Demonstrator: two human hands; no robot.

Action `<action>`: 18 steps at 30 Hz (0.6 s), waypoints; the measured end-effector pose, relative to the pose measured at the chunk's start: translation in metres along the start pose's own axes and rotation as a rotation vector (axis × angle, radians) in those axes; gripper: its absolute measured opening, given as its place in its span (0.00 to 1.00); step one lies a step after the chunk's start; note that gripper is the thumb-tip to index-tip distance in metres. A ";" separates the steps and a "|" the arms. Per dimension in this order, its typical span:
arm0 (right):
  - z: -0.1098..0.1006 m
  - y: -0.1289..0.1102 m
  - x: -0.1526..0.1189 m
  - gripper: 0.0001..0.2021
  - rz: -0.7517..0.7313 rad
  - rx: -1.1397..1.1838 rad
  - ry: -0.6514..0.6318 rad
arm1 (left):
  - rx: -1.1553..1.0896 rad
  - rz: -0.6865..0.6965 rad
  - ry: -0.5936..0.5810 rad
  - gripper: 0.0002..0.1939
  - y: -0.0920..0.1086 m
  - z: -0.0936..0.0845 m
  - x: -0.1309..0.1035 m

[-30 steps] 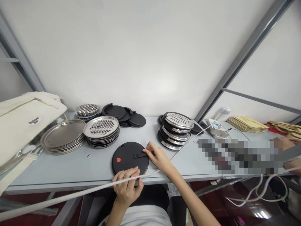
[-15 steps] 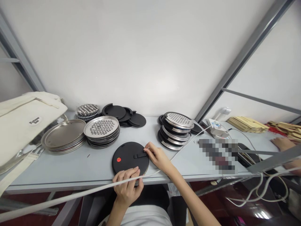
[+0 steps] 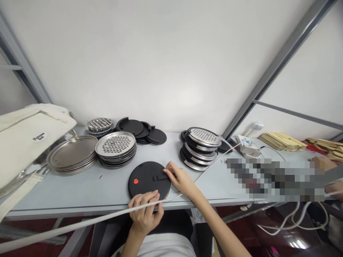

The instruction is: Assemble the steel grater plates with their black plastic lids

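Observation:
A round black disc (image 3: pixel 146 171) with a red dot and a small black tab (image 3: pixel 160 177) lies near the table's front edge. My left hand (image 3: pixel 146 210) grips the disc's near edge, its fingers bent over the top. At the disc's right side my right hand (image 3: pixel 178 178) pinches with thumb and forefinger by the outer end of the tab; what is between the fingertips is too small to make out. Behind the disc stands a stack of perforated metal grater plates (image 3: pixel 115 144). Right of it is a pile of black and silver discs (image 3: pixel 200 150).
Metal trays (image 3: pixel 73 152) and a cream bag (image 3: pixel 34 132) stand at the left. Black rings (image 3: pixel 131 128) lie by the wall. A white cable (image 3: pixel 88 220) crosses in front. Wooden pieces (image 3: pixel 281 141), a white adapter (image 3: pixel 248 145) and another person's hand (image 3: pixel 321 164) are at the right.
The black disc has shifted very slightly to the right. Both my hands keep nearly the same places. At the right, a larger area is pixelated.

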State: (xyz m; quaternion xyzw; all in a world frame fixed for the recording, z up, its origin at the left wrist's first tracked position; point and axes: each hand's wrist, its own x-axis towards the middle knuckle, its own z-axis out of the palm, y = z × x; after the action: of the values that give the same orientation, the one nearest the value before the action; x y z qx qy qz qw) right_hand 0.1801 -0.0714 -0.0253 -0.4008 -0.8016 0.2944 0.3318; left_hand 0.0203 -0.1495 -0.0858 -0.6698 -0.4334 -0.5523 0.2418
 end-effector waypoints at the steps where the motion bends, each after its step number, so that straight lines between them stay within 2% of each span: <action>1: 0.000 0.000 0.000 0.08 -0.002 0.001 -0.002 | 0.000 -0.002 -0.001 0.04 0.000 0.000 0.000; 18: 0.000 0.001 -0.001 0.09 0.013 0.008 0.013 | 0.014 0.007 -0.013 0.04 0.000 -0.001 0.002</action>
State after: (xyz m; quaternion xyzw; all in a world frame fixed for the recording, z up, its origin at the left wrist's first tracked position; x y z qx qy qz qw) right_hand 0.1803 -0.0717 -0.0262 -0.4064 -0.7957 0.2973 0.3367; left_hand 0.0200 -0.1495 -0.0840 -0.6732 -0.4365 -0.5440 0.2454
